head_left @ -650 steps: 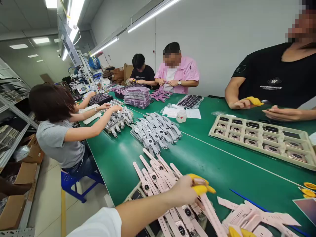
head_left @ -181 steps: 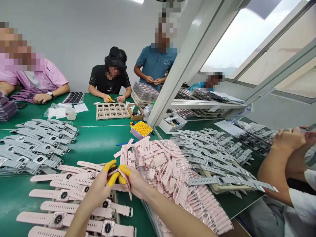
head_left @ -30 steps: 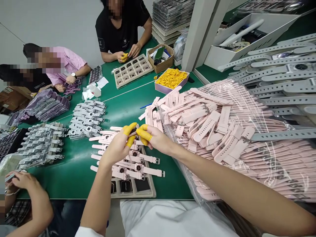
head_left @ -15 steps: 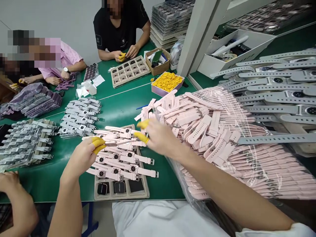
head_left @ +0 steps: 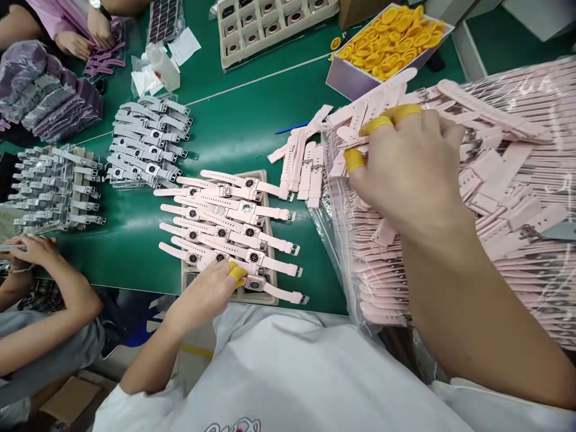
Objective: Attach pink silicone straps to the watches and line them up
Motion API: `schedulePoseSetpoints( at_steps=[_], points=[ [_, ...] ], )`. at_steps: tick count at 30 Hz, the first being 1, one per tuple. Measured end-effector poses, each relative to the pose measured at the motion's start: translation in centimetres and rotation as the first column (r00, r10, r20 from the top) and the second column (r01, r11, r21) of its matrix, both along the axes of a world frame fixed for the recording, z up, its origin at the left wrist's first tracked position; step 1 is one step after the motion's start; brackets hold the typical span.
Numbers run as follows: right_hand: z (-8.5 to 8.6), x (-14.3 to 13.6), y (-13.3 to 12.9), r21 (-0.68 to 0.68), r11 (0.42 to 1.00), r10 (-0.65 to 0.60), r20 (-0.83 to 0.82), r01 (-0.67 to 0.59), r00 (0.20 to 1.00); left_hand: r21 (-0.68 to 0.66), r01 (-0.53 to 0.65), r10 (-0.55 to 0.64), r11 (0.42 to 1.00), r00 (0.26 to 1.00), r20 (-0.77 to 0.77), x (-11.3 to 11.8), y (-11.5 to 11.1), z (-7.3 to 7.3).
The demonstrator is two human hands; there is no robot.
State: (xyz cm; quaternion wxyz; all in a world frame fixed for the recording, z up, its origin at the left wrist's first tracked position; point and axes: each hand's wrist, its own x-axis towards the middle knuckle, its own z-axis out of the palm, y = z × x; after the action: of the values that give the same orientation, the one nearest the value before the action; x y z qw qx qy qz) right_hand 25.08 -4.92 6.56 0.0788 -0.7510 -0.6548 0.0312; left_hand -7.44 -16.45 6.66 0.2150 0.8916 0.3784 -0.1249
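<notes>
My left hand (head_left: 204, 294), with yellow finger cots on its fingertips, is closed on a watch with a pink strap (head_left: 256, 283) at the near edge of the tray (head_left: 274, 294). Rows of pink-strapped watches (head_left: 220, 233) lie across that tray, their round sensor backs facing up. Over the heap of loose pink watch straps (head_left: 486, 174) at the right is my right hand (head_left: 405, 162). Its thumb and forefinger, in yellow cots too, pinch around a pink strap end at the left of the heap; the hand partly hides the contact.
A box of yellow finger cots (head_left: 360, 87) stands behind the straps. A blue stick (head_left: 291, 128) lies near some loose straps. Grey-strapped watches (head_left: 146, 144) are stacked to the left. Another tray of watch cases (head_left: 256, 48) is farther back. Co-workers' hands (head_left: 74, 44) and arms are at the left.
My view has tipped downward. My hands, together on a pink strap above the tray before, have separated: the left moved to the tray's near edge, the right to the strap heap.
</notes>
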Motion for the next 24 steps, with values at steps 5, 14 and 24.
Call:
schedulePoseSetpoints(
  at_steps=[5, 14, 24],
  points=[
    [0.2, -0.2, 0.0, -0.013, 1.0, -0.01, -0.006, 0.01, 1.0, 0.081, 0.002, 0.001, 0.997, 0.999, -0.041, -0.2, -1.1, -0.3],
    [0.2, -0.2, -0.1, 0.009, 0.999, -0.034, -0.036, 0.034, 0.999, 0.246, 0.005, -0.02, 0.969, 0.998, 0.061, -0.5, -0.8, -2.4],
    [0.3, 0.0, 0.3, 0.006, 0.993, -0.115, -0.097, 0.116, 0.989, 0.419, -0.312, 0.27, 0.853, 0.95, 0.156, -3.1, -4.8, -0.9]
  ],
)
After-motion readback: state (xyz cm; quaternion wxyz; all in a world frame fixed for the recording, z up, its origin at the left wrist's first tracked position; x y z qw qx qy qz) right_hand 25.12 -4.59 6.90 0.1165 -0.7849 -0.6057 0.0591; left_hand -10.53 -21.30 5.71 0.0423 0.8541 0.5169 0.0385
